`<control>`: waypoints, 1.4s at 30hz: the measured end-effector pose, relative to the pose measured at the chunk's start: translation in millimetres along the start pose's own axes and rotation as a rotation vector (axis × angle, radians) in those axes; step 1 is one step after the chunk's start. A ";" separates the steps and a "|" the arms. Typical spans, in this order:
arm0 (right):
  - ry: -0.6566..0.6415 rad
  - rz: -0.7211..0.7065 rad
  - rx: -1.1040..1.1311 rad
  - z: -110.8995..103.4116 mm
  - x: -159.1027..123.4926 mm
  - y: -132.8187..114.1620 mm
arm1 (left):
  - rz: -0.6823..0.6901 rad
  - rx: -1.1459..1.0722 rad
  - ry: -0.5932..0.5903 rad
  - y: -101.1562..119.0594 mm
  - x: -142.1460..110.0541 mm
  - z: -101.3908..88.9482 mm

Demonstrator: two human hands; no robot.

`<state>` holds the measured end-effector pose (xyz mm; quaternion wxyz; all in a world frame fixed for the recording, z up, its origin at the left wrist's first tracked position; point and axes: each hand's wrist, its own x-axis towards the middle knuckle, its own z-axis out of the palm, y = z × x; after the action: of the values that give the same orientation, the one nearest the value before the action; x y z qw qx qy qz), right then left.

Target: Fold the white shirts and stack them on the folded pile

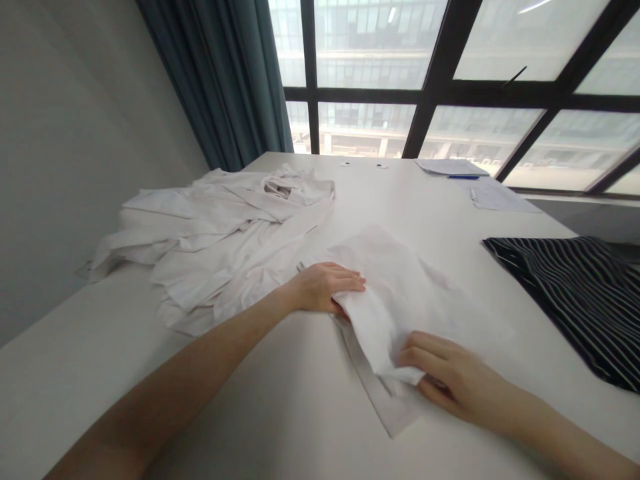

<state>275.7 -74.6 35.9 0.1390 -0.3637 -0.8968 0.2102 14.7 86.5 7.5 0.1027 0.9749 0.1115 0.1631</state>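
Surface: broad white tabletop (280, 393) before dark-framed windows (370, 50).
Middle: thin white fabric piece (420, 287), upper layer raised along its near edge.
Left hand (323, 287): reaching diagonally from lower left, palm down, fingers together, thumb tucked under, pinching that edge.
Right hand (445, 373): angled in from lower right, fingers curled, gripping the same edge.
Left side: crumpled white cloth heap (225, 227).

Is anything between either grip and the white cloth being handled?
Nothing visible: the left grip and right grip both touch the white cloth directly. The crumpled white pile lies to its left.
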 end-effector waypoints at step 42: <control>0.086 0.189 0.461 -33.4 -11.3 99.1 | -0.097 -0.157 0.094 -21.6 -9.5 -0.4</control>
<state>355.9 -9.2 16.6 0.2362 -0.4133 -0.7803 0.4056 1.8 104.8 0.0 0.1814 0.9486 0.1499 0.2115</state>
